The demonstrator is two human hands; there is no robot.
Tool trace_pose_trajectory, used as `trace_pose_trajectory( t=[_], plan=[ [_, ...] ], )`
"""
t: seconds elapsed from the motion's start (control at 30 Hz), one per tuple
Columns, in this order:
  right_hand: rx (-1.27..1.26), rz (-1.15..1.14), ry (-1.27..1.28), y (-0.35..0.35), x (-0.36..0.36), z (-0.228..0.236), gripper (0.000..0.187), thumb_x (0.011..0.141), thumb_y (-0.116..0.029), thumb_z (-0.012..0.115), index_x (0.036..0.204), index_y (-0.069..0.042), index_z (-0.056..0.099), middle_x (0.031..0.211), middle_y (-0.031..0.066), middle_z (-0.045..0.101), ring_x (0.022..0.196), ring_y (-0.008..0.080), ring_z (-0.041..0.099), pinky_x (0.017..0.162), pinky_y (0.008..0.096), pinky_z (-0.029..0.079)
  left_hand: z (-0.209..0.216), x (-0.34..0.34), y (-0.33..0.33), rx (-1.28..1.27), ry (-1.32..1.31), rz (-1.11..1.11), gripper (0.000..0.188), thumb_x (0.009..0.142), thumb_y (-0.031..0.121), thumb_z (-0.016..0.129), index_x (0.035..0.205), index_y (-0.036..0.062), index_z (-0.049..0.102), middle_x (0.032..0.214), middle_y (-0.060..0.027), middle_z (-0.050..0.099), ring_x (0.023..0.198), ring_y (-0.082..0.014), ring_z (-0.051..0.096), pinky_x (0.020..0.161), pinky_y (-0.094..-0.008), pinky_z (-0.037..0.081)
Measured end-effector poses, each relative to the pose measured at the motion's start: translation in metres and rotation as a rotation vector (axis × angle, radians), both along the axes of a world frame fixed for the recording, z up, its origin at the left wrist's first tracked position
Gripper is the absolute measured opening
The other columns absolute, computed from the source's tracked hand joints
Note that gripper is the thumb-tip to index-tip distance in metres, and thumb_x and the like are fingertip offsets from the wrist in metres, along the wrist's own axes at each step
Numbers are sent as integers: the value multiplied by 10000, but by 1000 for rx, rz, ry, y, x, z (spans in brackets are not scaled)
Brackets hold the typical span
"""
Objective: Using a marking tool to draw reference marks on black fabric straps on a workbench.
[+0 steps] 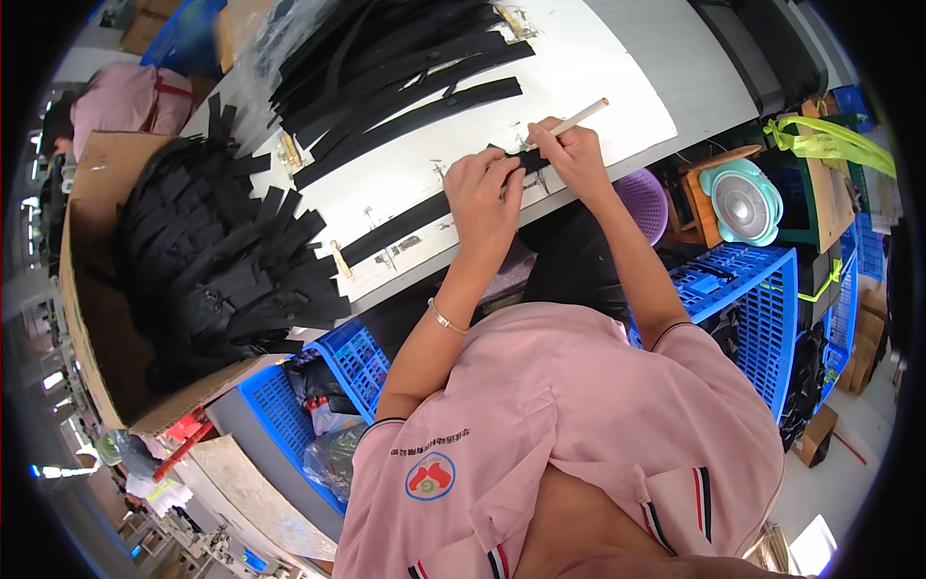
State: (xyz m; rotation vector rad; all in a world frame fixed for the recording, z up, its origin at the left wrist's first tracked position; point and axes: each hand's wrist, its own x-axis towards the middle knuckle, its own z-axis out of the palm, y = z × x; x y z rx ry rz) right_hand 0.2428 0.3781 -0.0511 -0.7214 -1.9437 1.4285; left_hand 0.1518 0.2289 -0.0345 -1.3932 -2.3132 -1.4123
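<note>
A long black fabric strip lies across the near edge of the white board. My left hand is closed over the strip toward its right end, fingers bent and thumb pressed close. Just to its right, my right hand grips a slim white pen, its brown-tipped end pointing up and away. The pen's lower end is hidden by the fingers, which are by the strip's end. Beyond the hands, a pile of more black strips covers the far left of the board.
At left stands a cardboard box heaped with black strips. Blue plastic crates flank me on both sides. To the right are a purple basket and a teal fan. A person in pink is at the far left.
</note>
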Motion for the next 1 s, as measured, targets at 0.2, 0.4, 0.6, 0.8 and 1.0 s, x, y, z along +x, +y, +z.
trace_pose_trajectory(
  t=[0.2,0.4,0.6,0.8,1.0],
  plan=[
    [152,-6,-89,-1,-1,0,268,990,-242,668,860,-16,731,651,80,640,574,136,585,550,302,447,-11,2,16,-30,-4,-41,123,802,92,772,918,58,746,1069,-50,663,1051,-275,578,948,-425,408],
    [59,-42,17,-2,5,-3,262,980,-234,658,846,-18,722,644,89,640,553,159,592,541,307,448,-13,4,17,-50,31,19,117,792,114,785,905,98,763,1069,-33,701,1038,-246,616,953,-390,413],
    [177,50,-59,2,9,-6,258,949,-233,672,790,-33,705,596,92,602,515,180,576,524,324,440,-14,4,17,-53,38,23,120,796,125,788,912,104,770,1075,-32,699,1038,-245,614,961,-393,407],
    [352,69,-96,-1,8,-1,240,928,-219,678,784,-28,706,599,112,609,521,237,603,522,346,450,-14,6,15,2,40,27,121,774,96,789,887,74,750,1069,-43,669,1026,-261,588,933,-416,406],
    [-53,70,-8,-1,14,8,257,939,-137,650,737,13,706,618,20,631,601,66,584,567,260,464,0,13,-4,-1,84,28,256,819,122,785,1069,68,770,1176,-101,685,1154,-324,590,1060,-457,386]
  ],
)
